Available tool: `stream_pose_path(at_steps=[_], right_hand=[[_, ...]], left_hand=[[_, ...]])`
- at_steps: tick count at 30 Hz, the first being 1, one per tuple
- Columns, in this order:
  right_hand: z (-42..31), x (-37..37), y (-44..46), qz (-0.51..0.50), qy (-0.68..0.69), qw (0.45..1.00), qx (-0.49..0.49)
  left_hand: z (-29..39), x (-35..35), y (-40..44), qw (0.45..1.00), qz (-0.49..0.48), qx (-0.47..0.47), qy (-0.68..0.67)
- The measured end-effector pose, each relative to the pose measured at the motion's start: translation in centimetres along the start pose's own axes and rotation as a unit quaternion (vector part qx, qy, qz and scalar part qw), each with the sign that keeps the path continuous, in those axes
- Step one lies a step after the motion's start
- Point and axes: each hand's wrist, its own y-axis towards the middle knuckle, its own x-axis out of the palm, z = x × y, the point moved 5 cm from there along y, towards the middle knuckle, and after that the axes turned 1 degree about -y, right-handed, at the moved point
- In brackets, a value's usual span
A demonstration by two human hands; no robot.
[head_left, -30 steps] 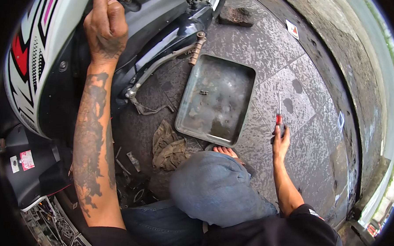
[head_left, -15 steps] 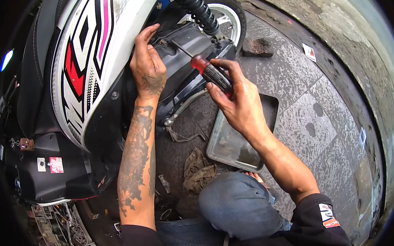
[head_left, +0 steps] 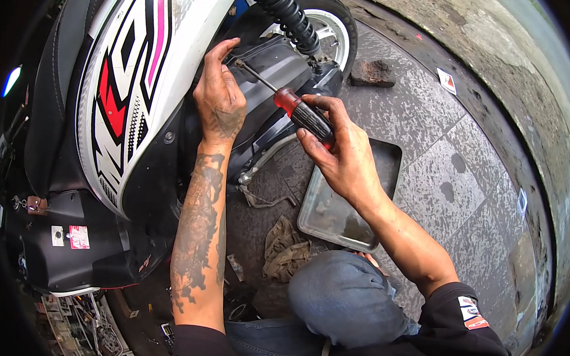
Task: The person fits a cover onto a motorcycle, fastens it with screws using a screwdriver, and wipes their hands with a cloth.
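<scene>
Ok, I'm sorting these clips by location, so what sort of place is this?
Probably a motorbike repair spot: the right hand holds a screwdriver to a scooter, with a tray and crumpled rag on the floor.

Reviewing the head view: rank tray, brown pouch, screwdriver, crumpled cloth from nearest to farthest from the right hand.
1. Screwdriver: in the right hand.
2. Tray: floor, below that hand.
3. Crumpled cloth: floor, left of tray.
4. Brown pouch: far left side.
</scene>
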Motion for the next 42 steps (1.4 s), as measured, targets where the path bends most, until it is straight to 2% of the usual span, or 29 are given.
stream_pose_path(at_steps=[4,6,7,9,19,25,27,28,31,33,34,36,37,39,40,42], right_hand=[[0.1,0.1,0.1,-0.016,0.013,0.999,0.03],[-0.1,0.1,0.1,0.011,0.001,0.999,-0.032],[-0.3,0.0,0.1,0.011,0.001,0.999,-0.032],[-0.6,-0.2,0.1,-0.008,-0.003,1.0,0.012],[-0.4,0.2,-0.2,-0.014,-0.005,1.0,0.021],[-0.1,0.2,0.2,-0.003,-0.01,1.0,-0.009],[-0.4,0.2,0.3,0.03,-0.078,0.988,-0.129],[-0.6,0.1,0.2,0.03,-0.078,0.988,-0.129],[-0.8,0.1,0.2,0.006,-0.131,0.988,-0.077],[-0.8,0.0,0.6,0.022,-0.048,0.998,-0.038],[-1.1,0.0,0.7,0.022,-0.049,0.998,-0.041],[0.3,0.2,1.0,-0.016,-0.056,0.984,0.167],[1.2,0.2,1.1,0.037,-0.013,0.988,0.147],[1.8,0.0,1.3,0.045,0.022,0.983,0.176],[1.2,-0.1,1.3,0.06,-0.006,0.99,0.126],[0.8,0.2,1.1,0.042,-0.006,0.99,0.133]], left_hand=[[-0.1,0.0,0.0,1.0,0.004,0.002,-0.007],[-0.1,0.0,-0.1,1.0,0.003,0.0,-0.002],[-0.1,0.0,-0.1,1.0,0.003,0.0,-0.002],[-0.1,0.0,-0.1,1.0,0.001,0.0,0.001],[0.0,-0.1,0.0,1.0,-0.006,0.0,0.004],[0.0,-0.1,0.0,1.0,-0.007,0.006,0.004],[0.0,0.0,0.0,1.0,-0.005,0.0,-0.004],[0.2,-0.1,0.0,1.0,-0.005,0.0,-0.003],[0.5,-0.1,0.2,1.0,-0.019,-0.009,-0.01],[1.4,0.4,0.3,0.983,-0.085,0.137,0.09],[2.1,0.7,0.1,0.977,-0.118,0.148,0.1],[2.4,1.0,-0.3,0.963,-0.163,0.176,0.118],[2.7,1.1,-0.4,0.959,-0.176,0.183,0.123],[3.2,1.1,-0.7,0.949,-0.209,0.195,0.137],[3.5,1.1,-0.7,0.949,-0.21,0.196,0.129],[3.4,1.3,-0.9,0.946,-0.21,0.208,0.13]])
